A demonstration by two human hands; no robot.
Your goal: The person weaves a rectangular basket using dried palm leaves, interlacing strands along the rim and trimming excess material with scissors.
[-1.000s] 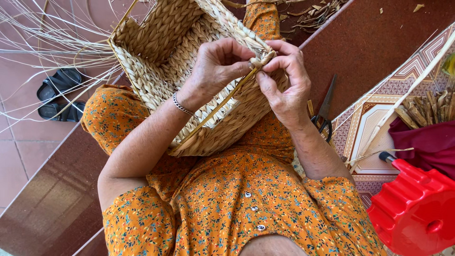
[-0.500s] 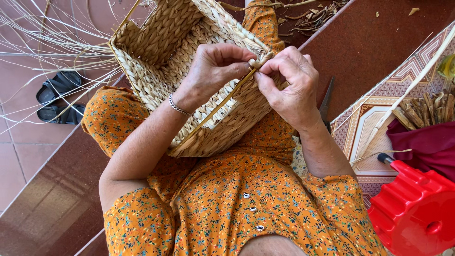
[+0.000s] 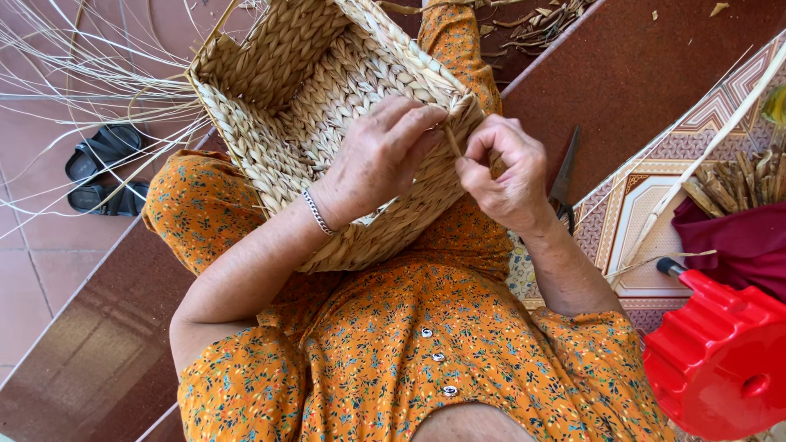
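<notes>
We rest the rectangular woven straw basket on our lap; left hand grips its rim, right hand pinches a thin straw strand there.

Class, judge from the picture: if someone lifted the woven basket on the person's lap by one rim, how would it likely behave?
The woven basket probably feels light: its walls are plaited dry fibre. It likely holds its boxy shape yet flexes a little, since the left hand and right hand press its rim. Rough weave suggests it won't slip.

One woven basket, two black sandals, one pair of scissors, one red stool
</notes>
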